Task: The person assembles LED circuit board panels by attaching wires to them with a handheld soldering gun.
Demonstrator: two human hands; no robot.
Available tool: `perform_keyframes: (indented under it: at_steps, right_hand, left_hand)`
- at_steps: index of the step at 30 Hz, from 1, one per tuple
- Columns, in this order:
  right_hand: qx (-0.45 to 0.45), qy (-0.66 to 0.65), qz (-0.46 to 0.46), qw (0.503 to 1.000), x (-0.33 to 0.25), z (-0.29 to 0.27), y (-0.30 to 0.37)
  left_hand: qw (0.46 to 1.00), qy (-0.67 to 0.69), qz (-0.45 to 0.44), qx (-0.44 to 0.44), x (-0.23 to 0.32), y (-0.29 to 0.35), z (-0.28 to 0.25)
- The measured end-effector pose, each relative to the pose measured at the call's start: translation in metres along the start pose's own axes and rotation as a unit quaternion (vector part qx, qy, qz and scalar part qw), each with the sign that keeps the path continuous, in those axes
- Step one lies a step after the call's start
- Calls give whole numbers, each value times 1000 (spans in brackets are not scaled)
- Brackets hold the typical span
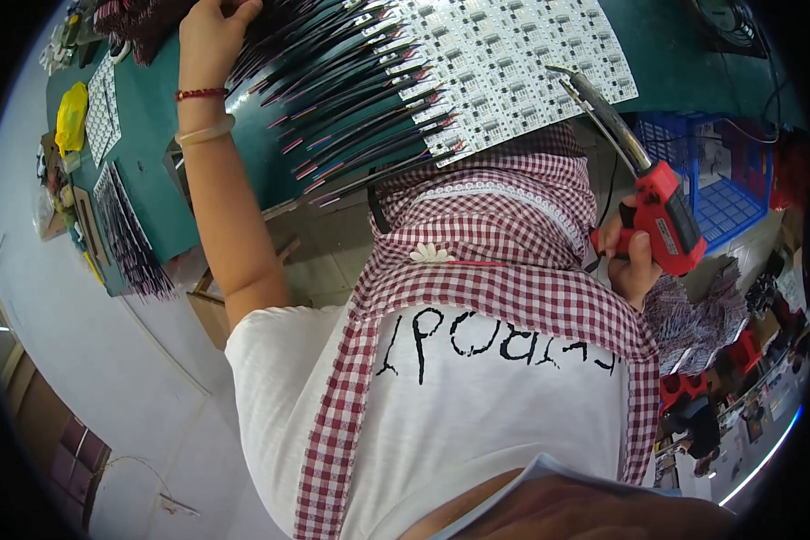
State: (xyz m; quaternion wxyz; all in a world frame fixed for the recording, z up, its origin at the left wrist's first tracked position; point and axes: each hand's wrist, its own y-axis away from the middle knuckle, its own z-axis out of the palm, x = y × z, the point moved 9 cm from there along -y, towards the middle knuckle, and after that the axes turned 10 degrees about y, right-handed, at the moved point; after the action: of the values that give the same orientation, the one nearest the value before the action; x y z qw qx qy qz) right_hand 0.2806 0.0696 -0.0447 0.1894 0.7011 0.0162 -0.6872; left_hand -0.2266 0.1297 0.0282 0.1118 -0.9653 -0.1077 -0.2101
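My right hand (634, 256) is wrapped round the grip of a red and black soldering gun (668, 220). The gun's long metal barrel points up and left, with its tip over the edge of a white circuit board panel (513, 67). Rows of small parts cover the panel. Black-sleeved wires (351, 108) with coloured ends lie along its left side, fanning out to the left. At the top edge of the view, my left hand (214, 31) is beside these wires, thumb and fingers drawn together. What they pinch, if anything, is cut off by the frame.
A green table (144, 171) carries the work. On its left lie a yellow bag (71, 117), another board panel (104, 108) and a wire bundle (130, 229). Dark wires are heaped at the upper left. Blue plastic crates (724, 202) stand at the right, beside the table.
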Motion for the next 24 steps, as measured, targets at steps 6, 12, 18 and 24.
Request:
perform_keyframes:
  at_steps: [6, 12, 18, 24]
  right_hand:
    - [-11, 20, 8, 1000, -3, 2, -1]
    - [-61, 12, 46, 997, 9, -4, 7]
    - [-80, 36, 113, 990, 24, -4, 17]
    - [-107, 25, 117, 987, 23, 5, 23]
  left_hand:
    - [989, 145, 1, 33, 88, 28, -4]
    - [966, 167, 139, -143, 206, 112, 58]
    - [976, 105, 95, -165, 193, 123, 82]
    - [980, 84, 86, -160, 191, 123, 83]
